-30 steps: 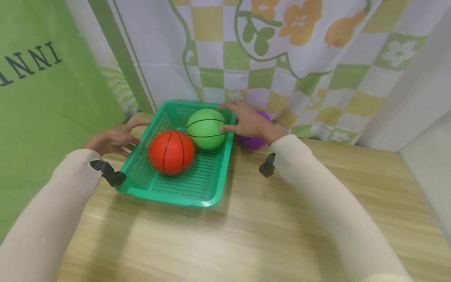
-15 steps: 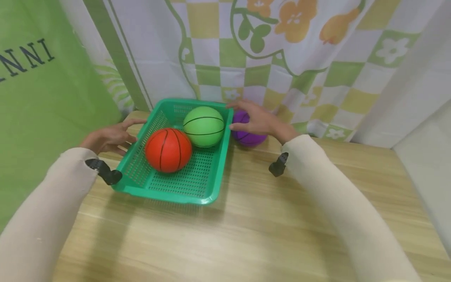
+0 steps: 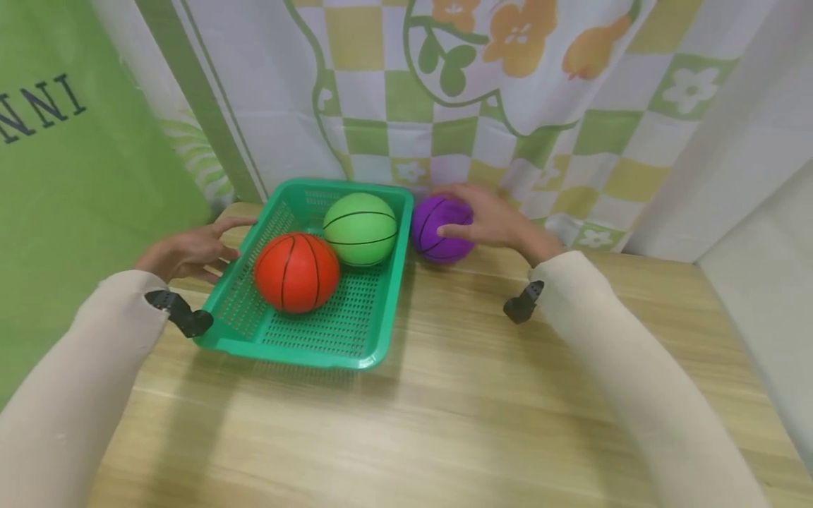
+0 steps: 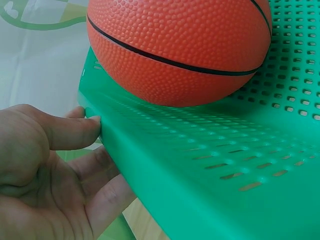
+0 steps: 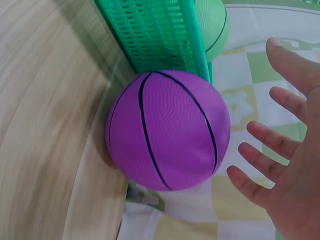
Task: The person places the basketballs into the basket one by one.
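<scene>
A green plastic basket (image 3: pixel 381 310) holds a red toy basketball (image 3: pixel 297 273) and a light green one (image 3: pixel 360 230). My left hand (image 3: pixel 192 248) is at the basket's left side; in the left wrist view its thumb touches the rim and the loosely extended fingers (image 4: pixel 112 197) lie against the outer wall. Beside the basket's right wall sits a purple toy basketball (image 3: pixel 438 233) on the table. My right hand (image 3: pixel 492 219) hovers over that purple ball, fingers spread. In the right wrist view a gap shows between the fingers (image 5: pixel 262 160) and the purple ball (image 5: pixel 167 132).
The wooden table (image 3: pixel 483 395) extends in front of the basket and to the right. A checked curtain (image 3: pixel 470 134) with flower prints hangs close behind the balls. Green fabric (image 3: pixel 82 183) with dark letters hangs at the left, and a pale wall (image 3: pixel 768 282) stands at the right.
My right hand has moved right from the green ball and the basket's rim to above the purple ball. My left hand stays at the basket's left rim. The head view has shifted slightly.
</scene>
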{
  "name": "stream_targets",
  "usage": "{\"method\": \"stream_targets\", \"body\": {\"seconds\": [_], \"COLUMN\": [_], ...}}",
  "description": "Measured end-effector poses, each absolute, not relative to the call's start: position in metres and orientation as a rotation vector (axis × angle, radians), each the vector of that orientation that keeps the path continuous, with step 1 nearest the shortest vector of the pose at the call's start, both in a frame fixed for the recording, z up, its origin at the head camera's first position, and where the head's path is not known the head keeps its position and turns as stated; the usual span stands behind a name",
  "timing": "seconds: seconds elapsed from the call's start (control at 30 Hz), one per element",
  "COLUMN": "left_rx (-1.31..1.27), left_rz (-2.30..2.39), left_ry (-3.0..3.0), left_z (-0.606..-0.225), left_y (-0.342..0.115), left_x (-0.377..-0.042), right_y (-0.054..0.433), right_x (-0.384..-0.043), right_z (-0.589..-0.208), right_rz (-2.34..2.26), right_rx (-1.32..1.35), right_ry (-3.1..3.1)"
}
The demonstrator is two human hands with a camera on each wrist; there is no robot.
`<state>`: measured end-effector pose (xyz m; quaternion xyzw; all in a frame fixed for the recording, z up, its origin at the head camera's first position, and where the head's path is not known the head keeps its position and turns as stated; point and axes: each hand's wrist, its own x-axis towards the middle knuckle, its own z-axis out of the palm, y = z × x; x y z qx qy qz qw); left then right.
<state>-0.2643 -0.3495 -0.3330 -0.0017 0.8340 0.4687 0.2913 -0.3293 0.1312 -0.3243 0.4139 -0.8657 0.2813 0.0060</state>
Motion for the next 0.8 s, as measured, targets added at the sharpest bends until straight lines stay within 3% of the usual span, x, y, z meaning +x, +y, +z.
{"method": "stream_targets", "body": {"seconds": [0.8], "left_rx": [-0.011], "left_rz": [1.233], "left_ry": [2.224], "left_z": [-0.333], "left_y": [-0.346], "left_x": [-0.263], "right_y": [0.196], "right_x": [-0.314], "right_z": [-0.345], "right_rz": [1.143], "right_rx": [1.112], "right_ry": [-2.876]}}
